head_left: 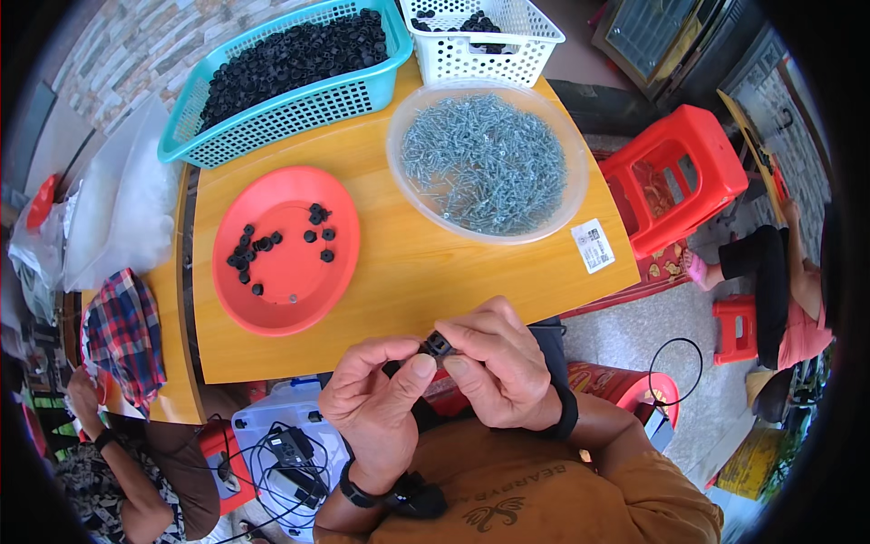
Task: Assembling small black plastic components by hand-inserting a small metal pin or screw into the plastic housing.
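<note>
Matt plastic piece [439,344], metal screws [489,163]

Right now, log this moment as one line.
left hand: pinching small black plastic part; right hand: pinching same part; nearby: round red plastic plate, round translucent bowl, silvery metal screws

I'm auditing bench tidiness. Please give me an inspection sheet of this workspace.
Surface: wooden table, white label near its right edge.
Job's things: black part, held; red plate, teal basket and white basket with black pieces; clear bowl of screws.
Clutter: plaid cloth on the side table, left.
Hands: left hand and right hand both pinching the black part.
Cables: black cables tangled over a clear box.
Surroundings: red stools; other people left and right.
</note>
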Demonstrator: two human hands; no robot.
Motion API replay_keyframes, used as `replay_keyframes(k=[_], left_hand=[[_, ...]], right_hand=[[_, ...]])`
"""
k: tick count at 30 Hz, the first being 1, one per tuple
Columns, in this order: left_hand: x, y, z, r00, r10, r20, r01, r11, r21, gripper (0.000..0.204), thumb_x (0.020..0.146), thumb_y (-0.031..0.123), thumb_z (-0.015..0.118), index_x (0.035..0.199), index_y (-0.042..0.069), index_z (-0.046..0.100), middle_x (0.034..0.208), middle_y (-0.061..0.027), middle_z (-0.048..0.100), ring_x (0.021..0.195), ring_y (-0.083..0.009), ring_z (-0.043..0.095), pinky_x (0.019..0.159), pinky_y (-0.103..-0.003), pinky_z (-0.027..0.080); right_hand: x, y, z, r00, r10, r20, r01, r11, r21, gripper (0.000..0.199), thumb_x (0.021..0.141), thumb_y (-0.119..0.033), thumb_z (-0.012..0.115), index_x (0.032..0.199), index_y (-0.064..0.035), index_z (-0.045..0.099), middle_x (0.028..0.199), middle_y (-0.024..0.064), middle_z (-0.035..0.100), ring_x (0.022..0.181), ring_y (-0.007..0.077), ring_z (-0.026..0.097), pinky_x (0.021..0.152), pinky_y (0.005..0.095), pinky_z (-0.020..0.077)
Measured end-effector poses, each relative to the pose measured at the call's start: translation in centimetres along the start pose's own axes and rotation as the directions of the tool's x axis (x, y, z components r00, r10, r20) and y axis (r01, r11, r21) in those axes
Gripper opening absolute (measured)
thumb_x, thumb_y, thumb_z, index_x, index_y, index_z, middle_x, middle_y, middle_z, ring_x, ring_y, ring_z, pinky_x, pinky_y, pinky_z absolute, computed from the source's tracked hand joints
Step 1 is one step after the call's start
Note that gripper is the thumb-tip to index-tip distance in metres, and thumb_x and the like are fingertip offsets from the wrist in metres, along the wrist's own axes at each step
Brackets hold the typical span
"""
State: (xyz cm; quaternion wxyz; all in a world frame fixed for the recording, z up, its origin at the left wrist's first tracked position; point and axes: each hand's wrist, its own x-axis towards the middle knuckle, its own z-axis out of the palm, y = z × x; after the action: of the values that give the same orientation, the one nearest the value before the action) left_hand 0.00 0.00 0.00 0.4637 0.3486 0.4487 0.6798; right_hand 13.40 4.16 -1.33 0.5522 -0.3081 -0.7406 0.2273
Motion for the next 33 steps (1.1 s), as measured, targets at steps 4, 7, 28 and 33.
replay_keyframes(k=[4,7,28,33], left_hand=[[0.1,-0.3,0.1,1.000,0.010,-0.022,-0.010,1.000,0.000,0.025,0.071,-0.003,0.072,0.095,-0.004,0.062,0.091,-0.0092,0.065,0.085,-0.0145,0.060,0.081,-0.026,0.046],[0.3,-0.8,0.1,0.999,0.037,-0.026,-0.036,0.999,0.017,0.024,0.072,-0.003,0.072,0.095,-0.003,0.062,0.091,-0.0087,0.064,0.085,-0.0142,0.059,0.081,-0.026,0.046],[0.2,-0.7,0.3,0.999,0.047,0.006,-0.047,0.997,0.058,0.025,0.071,-0.006,0.073,0.093,-0.003,0.061,0.091,-0.0073,0.063,0.082,-0.0123,0.056,0.075,-0.025,0.046],[0.3,-0.7,0.2,0.983,0.176,0.043,-0.182,0.960,0.215,0.020,0.071,-0.005,0.073,0.085,-0.002,0.058,0.088,-0.0108,0.063,0.079,-0.0145,0.059,0.075,-0.025,0.047]], right_hand=[[0.4,-0.5,-0.1,1.000,0.027,-0.003,-0.027,1.000,-0.001,0.027,0.076,-0.001,0.067,0.102,0.0029,0.063,0.090,0.0126,0.063,0.069,0.0243,0.054,0.062,0.0309,0.0439],[0.3,-0.3,0.0,0.999,0.051,-0.011,-0.051,0.999,0.007,0.025,0.076,-0.002,0.067,0.101,0.0013,0.064,0.089,0.0098,0.063,0.070,0.0226,0.053,0.063,0.0298,0.0432],[-0.1,0.3,0.3,0.984,0.166,-0.067,-0.152,0.971,0.182,0.022,0.077,-0.002,0.069,0.099,-0.0013,0.064,0.084,0.0076,0.063,0.071,0.0195,0.052,0.063,0.0290,0.0417],[-0.1,0.3,0.4,0.982,0.177,-0.059,-0.161,0.964,0.210,0.020,0.078,-0.002,0.067,0.098,-0.0003,0.064,0.083,0.0082,0.063,0.071,0.0201,0.052,0.063,0.0294,0.0419]])
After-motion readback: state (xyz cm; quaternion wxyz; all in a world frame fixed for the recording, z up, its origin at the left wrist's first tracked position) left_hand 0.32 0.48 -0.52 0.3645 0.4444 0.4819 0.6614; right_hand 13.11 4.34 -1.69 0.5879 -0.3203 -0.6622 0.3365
